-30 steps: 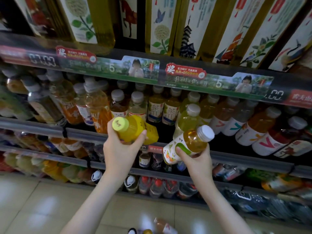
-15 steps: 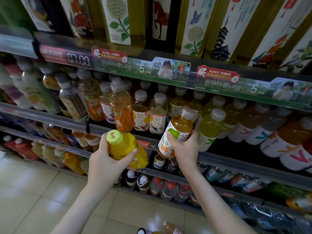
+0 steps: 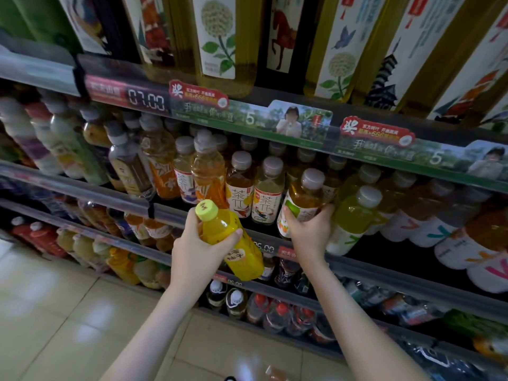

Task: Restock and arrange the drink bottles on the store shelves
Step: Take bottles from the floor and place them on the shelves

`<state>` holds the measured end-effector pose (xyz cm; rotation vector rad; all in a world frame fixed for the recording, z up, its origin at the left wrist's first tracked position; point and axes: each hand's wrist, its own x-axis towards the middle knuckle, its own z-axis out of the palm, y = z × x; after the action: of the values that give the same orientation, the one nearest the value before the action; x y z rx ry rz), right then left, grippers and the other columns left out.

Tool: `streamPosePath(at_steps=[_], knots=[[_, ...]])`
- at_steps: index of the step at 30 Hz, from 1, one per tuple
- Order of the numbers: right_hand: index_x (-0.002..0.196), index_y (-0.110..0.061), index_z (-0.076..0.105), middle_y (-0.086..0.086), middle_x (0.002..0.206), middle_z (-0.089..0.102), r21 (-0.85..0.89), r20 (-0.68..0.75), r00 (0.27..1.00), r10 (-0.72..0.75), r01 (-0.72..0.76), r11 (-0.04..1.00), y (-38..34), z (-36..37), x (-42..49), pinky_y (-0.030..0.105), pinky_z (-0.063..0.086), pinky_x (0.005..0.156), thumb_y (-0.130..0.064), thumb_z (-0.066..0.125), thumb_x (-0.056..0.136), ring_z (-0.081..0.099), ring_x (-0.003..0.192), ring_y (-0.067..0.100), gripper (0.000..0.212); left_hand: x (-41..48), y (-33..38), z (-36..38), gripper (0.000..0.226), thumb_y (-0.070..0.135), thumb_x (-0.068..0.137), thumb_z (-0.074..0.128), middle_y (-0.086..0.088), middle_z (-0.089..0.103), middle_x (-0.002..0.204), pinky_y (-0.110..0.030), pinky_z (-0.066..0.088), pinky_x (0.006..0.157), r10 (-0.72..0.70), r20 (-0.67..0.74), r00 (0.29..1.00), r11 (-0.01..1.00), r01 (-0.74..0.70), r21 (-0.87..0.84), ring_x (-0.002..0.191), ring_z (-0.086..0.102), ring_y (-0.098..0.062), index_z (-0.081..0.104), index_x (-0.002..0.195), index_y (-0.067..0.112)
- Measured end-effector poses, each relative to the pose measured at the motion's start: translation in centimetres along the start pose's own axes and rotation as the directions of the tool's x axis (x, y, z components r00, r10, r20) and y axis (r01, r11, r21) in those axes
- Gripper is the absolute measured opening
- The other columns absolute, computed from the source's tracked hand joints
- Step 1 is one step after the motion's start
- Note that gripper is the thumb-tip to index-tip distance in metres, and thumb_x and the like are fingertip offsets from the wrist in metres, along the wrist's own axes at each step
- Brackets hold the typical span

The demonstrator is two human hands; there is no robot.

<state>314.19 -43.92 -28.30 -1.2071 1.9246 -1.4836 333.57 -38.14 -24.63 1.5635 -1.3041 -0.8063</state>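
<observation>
Left hand (image 3: 196,250): wrapped round the shoulder of the yellow plastic juice bottle with a lime-green cap (image 3: 236,243). The cap sticks out at 11 o'clock and the body at 5 o'clock.
Right hand (image 3: 309,233): clamped on the label of the amber tea bottle with a grey cap (image 3: 303,200), which rises from the grip toward 12 o'clock.
Amber bottle's place: front row of the grey-railed middle shelf (image 3: 68,185), with a pale green drink bottle (image 3: 354,213) at 3 o'clock.
Yellow bottle's place: held off the shelf, at 8 o'clock from the amber one.

light: dim, shelves (image 3: 82,188) shadowed | glare: pale patches on floor tiles (image 3: 82,334) | blur: soft edges | distortion: wide-angle bowing
</observation>
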Motion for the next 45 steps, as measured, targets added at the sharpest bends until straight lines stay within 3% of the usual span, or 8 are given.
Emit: streamPosePath(at_steps=[7,10,14,20,25,36,41,45], knots=[[0.143,-0.004,0.019,0.014,0.148,0.035,-0.146,0.268,0.963,0.037,0.003,0.989,-0.7,-1.3,1.5,0.027,0.031,0.106,-0.035,0.08,0.075,0.037,0.136,0.027,0.096,0.6,0.3,-0.1,0.053,0.043,0.07,0.08,0.018,0.067,0.095,-0.032,0.056,0.082,0.007,0.017,1.0,0.999,-0.008,0.039,0.088,0.064,-0.001,0.051,0.114,0.035],[0.151,-0.022,0.013,0.004,0.157,0.024,-0.177,0.382,0.923,-0.047,0.123,0.976,-2.8,-3.7,3.4,0.037,0.029,0.112,-0.037,0.062,0.091,0.029,0.141,0.023,0.078,0.9,0.5,-0.1,0.055,0.045,0.07,0.079,0.017,0.067,0.095,-0.036,0.056,0.083,0.019,0.027,0.999,0.997,-0.021,0.079,0.089,0.065,-0.005,0.05,0.116,0.034],[0.15,-0.037,0.021,-0.004,0.155,0.031,-0.289,0.559,0.829,-0.027,0.226,0.93,-5.0,-5.0,5.5,0.032,0.034,0.104,-0.032,0.045,0.101,0.034,0.138,0.02,0.055,0.9,1.4,0.4,0.051,0.047,0.07,0.079,0.019,0.066,0.091,-0.037,0.056,0.082,0.029,0.041,0.999,0.994,-0.033,0.101,0.087,0.064,-0.005,0.049,0.109,0.037],[0.141,-0.019,0.03,0.007,0.137,0.049,-0.388,0.536,0.841,-0.071,0.32,0.864,-5.3,-5.3,4.8,0.028,0.038,0.083,-0.038,0.054,0.095,0.05,0.12,0.024,0.056,0.6,3.0,1.5,0.052,0.048,0.07,0.079,0.022,0.063,0.093,-0.025,0.051,0.076,0.017,0.064,0.998,0.996,-0.022,0.084,0.088,0.061,-0.002,0.047,0.109,0.039],[0.135,-0.019,0.038,0.006,0.132,0.048,-0.479,0.522,0.851,-0.06,0.351,0.804,-5.6,-6.3,5.4,0.03,0.04,0.083,-0.042,0.054,0.094,0.049,0.119,0.026,0.05,0.7,3.4,1.6,0.062,0.051,0.07,0.077,0.022,0.062,0.096,-0.025,0.049,0.075,-0.003,0.056,0.998,0.996,-0.002,0.088,0.09,0.061,-0.007,0.047,0.121,0.036],[0.14,-0.015,0.035,0.01,0.137,0.047,-0.578,0.485,0.874,-0.038,0.353,0.736,-6.3,-5.9,5.4,0.03,0.039,0.079,-0.049,0.052,0.093,0.049,0.121,0.028,0.06,0.4,3.3,1.6,0.049,0.046,0.071,0.078,0.021,0.062,0.09,-0.017,0.047,0.068,-0.025,0.088,0.996,0.995,0.016,0.098,0.082,0.058,0.005,0.048,0.109,0.034],[0.15,-0.025,0.027,0.008,0.159,0.02,-0.476,0.599,0.8,0.005,0.351,0.806,-6.7,-5.3,5.8,0.035,0.026,0.112,-0.034,0.05,0.098,0.022,0.144,0.026,0.058,0.3,3.3,1.7,0.048,0.044,0.072,0.078,0.022,0.061,0.088,-0.011,0.041,0.063,-0.016,0.104,0.994,0.996,0.007,0.091,0.08,0.056,0.009,0.048,0.108,0.034],[0.149,-0.029,0.029,0.007,0.157,0.024,-0.424,0.612,0.791,0.003,0.324,0.845,-6.5,-4.3,6.8,0.035,0.027,0.112,-0.025,0.049,0.099,0.028,0.142,0.026,0.054,0.3,3.4,1.3,0.05,0.046,0.071,0.078,0.022,0.062,0.091,-0.014,0.044,0.065,-0.023,0.126,0.992,0.996,0.012,0.086,0.085,0.057,0.006,0.046,0.109,0.038]])
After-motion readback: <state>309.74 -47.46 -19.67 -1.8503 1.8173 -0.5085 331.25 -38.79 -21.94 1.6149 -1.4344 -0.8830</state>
